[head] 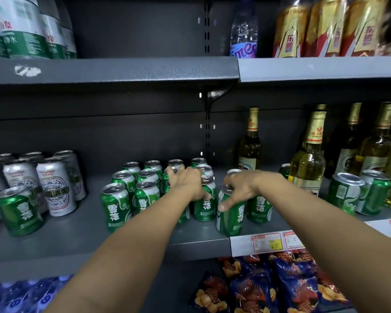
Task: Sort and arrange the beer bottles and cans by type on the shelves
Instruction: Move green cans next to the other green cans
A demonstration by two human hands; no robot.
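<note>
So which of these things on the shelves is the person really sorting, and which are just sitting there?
Part of the job:
- green cans, grouped mid-shelf
- green can gripped by the right hand
- left hand on the group's cans
- stray green can beside the white cans
- beer bottles

Just there:
- water bottles
- snack bags
- price tags

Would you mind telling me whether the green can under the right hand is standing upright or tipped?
Tipped slightly. The green can leans with its top toward the left while the right hand grips its top; its base is near the shelf edge.
</note>
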